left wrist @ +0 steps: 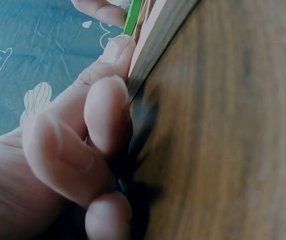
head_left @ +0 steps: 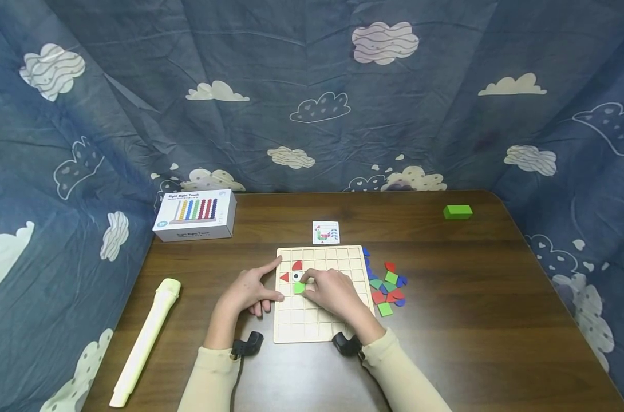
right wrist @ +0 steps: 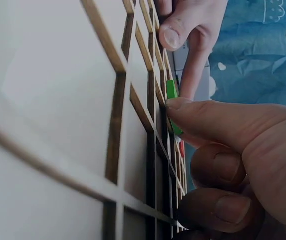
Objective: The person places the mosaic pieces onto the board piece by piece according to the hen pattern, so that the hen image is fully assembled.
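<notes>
A wooden grid board [head_left: 312, 332] lies on the table. On its upper left are a red quarter-circle piece [head_left: 297, 265], a red triangle [head_left: 284, 277] and a white tile with a black dot [head_left: 296, 276]. Just below the dot tile, a green square tile [head_left: 299, 288] is pinched by my right hand [head_left: 332, 292], the thumb [right wrist: 182, 107] on its near side; the index contact is partly hidden. My left hand [head_left: 247, 290] touches the board's left edge with thumb and index spread apart, its other fingers bent beneath.
Loose red, green and blue pieces [head_left: 386, 309] lie right of the board. A picture card [head_left: 326, 232] sits behind it. Farther out are a boxed toy [head_left: 193, 232], a pale yellow stick [head_left: 146, 343] and a green block [head_left: 457, 212]. Patterned cloth hangs around the table.
</notes>
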The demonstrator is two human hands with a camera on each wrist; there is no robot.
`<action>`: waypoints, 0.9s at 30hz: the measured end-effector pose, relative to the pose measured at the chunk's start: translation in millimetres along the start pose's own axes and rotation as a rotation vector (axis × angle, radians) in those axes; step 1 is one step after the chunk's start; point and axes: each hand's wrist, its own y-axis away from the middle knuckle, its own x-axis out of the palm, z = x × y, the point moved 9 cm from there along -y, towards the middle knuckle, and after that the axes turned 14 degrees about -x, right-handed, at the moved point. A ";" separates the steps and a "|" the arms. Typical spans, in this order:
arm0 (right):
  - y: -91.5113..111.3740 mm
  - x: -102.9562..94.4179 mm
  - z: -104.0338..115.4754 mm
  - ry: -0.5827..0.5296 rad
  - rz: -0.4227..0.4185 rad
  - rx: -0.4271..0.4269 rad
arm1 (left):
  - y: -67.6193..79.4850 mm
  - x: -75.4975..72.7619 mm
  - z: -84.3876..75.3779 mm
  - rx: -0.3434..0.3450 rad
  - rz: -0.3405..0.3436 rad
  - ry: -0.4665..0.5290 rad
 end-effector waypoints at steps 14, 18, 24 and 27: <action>-0.4 4.7 1.0 0.001 0.004 -0.004 | 2.0 -0.3 -0.9 -0.005 -0.009 -0.009; -0.2 5.6 1.3 0.013 -0.003 -0.005 | 2.0 0.0 -0.1 -0.012 -0.009 -0.006; 0.7 4.8 2.5 0.026 -0.007 0.000 | 1.6 -0.2 0.8 -0.018 -0.010 -0.001; 2.8 -2.5 3.1 -0.001 -0.023 0.010 | 1.5 -0.1 0.1 -0.012 -0.009 0.000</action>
